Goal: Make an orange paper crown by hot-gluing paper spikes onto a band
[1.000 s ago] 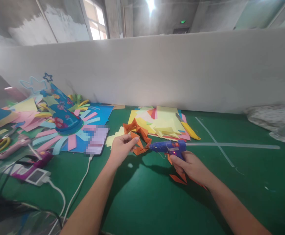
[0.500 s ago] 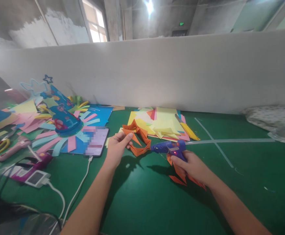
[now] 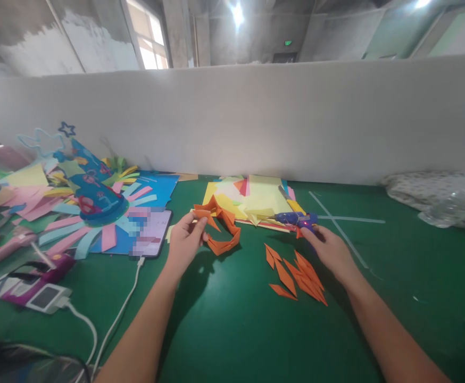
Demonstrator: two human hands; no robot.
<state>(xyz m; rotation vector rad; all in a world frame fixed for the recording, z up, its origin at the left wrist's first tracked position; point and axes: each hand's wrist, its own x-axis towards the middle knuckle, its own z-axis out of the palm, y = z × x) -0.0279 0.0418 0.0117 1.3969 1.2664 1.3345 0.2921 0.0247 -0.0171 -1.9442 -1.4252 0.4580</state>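
Note:
My left hand (image 3: 187, 239) pinches the left side of an open ring of folded orange paper pieces (image 3: 232, 218), held above the green table (image 3: 224, 330). My right hand (image 3: 326, 247) is wrapped around the handle of a blue glue gun (image 3: 294, 218), whose nozzle points left over the edge of the paper stack. A small red light shows on the gun's body. Several loose folded orange paper pieces (image 3: 304, 276) lie on the table between my hands, nearer to me than the gun.
Behind the ring lies a stack of coloured paper (image 3: 266, 191) with a yellow utility knife (image 3: 294, 206). Left are a phone (image 3: 152, 234), a decorated blue cone hat (image 3: 97, 186), a pink glue gun (image 3: 9, 250) and white cables (image 3: 134, 287). A plastic bottle (image 3: 456, 207) stands far right.
The glue gun has moved right and back, away from the ring, and the loose orange pieces now show uncovered. My left hand still holds the ring; the view has shifted slightly.

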